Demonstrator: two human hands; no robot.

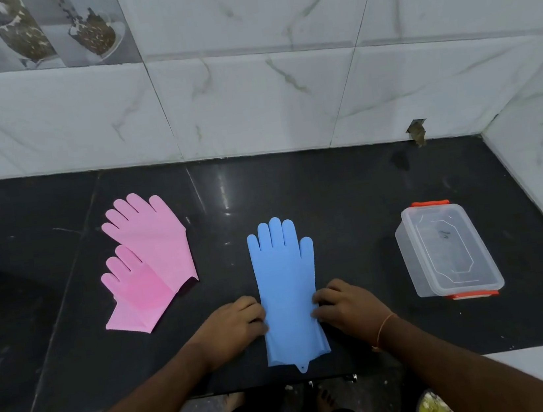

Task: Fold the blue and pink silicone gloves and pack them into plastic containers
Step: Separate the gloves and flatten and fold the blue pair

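Observation:
The blue gloves (285, 283) lie flat and stacked on the black counter (349, 202), fingers pointing to the wall, cuff at the front edge. My left hand (235, 324) grips the stack's left edge near the cuff with curled fingers. My right hand (344, 307) grips the right edge at the same height. Two pink gloves (150, 256) lie overlapping to the left, unfolded, the nearer one (135, 293) partly over the farther one. A clear plastic container (445, 248) with orange clips stands at the right, its lid on.
A marble tiled wall (249, 98) closes the back and right side of the counter. A dark sink hollow (4, 310) lies at the far left. Below the counter's front edge I see the floor and a bowl (435, 409) at bottom right.

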